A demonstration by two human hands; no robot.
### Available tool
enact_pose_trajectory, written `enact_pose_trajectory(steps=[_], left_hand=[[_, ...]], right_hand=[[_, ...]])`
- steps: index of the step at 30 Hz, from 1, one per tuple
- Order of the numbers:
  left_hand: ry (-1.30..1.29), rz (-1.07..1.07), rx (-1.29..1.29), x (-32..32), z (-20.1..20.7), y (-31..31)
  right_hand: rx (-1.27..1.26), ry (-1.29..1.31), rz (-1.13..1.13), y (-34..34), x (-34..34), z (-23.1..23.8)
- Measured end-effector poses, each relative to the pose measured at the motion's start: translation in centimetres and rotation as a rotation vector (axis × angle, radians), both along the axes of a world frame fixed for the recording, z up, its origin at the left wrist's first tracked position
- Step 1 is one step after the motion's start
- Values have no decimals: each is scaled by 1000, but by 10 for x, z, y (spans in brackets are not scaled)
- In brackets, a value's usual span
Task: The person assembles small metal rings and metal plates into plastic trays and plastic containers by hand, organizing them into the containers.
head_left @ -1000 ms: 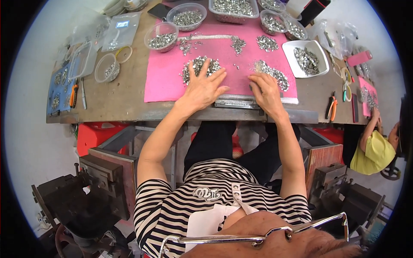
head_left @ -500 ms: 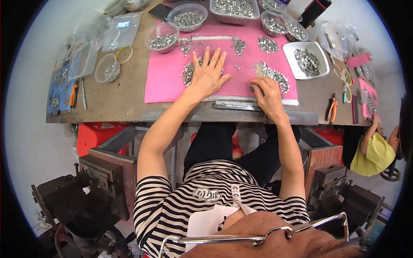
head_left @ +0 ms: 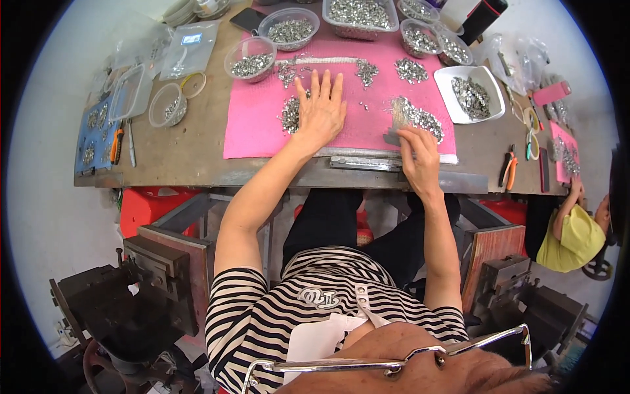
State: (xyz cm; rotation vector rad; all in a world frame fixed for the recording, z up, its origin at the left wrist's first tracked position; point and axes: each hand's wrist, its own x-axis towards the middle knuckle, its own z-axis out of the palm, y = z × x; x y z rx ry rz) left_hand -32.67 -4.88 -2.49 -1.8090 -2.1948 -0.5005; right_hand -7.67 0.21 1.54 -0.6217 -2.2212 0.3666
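Note:
My left hand (head_left: 320, 113) lies palm down on the pink mat (head_left: 262, 134), fingers stretched out. It partly covers a pile of small silvery metal pieces (head_left: 290, 118). My right hand (head_left: 420, 154) pinches a small flat brush (head_left: 392, 137) with a grey back and pale bristles. The bristle end is at the left edge of another metal pile (head_left: 420, 120). Two smaller heaps, one in the middle (head_left: 367, 73) and one to its right (head_left: 411, 70), sit farther up the mat. A couple of loose pieces lie between my hands.
Along the back are clear tubs (head_left: 289, 44) of metal pieces. A white square dish (head_left: 441, 92) stands at the right, beyond it orange-handled pliers (head_left: 507, 169). A metal bar (head_left: 365, 163) lies at the front edge. At far right sits a person in yellow (head_left: 571, 240).
My right hand has turned and shifted slightly right, and the brush's grey back now shows. My left thumb has drawn in toward the fingers.

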Motion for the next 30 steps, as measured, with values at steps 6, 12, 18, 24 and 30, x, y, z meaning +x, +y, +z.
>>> enact_pose_trajectory(steps=[6, 12, 18, 24, 30], left_hand=[[24, 42, -24, -14, 5, -14], [-131, -79, 72, -6, 6, -10], [38, -181, -16, -13, -1, -19], [-9, -85, -70, -22, 12, -36], [25, -240, -275, -10, 17, -42]], right_hand=[[-73, 153, -171, -9, 33, -21], [-163, 218, -251, -12, 33, -29], [-151, 207, -245, -12, 35, -33], [-166, 212, -251, -12, 35, -34], [-160, 194, -247, -13, 35, -35]])
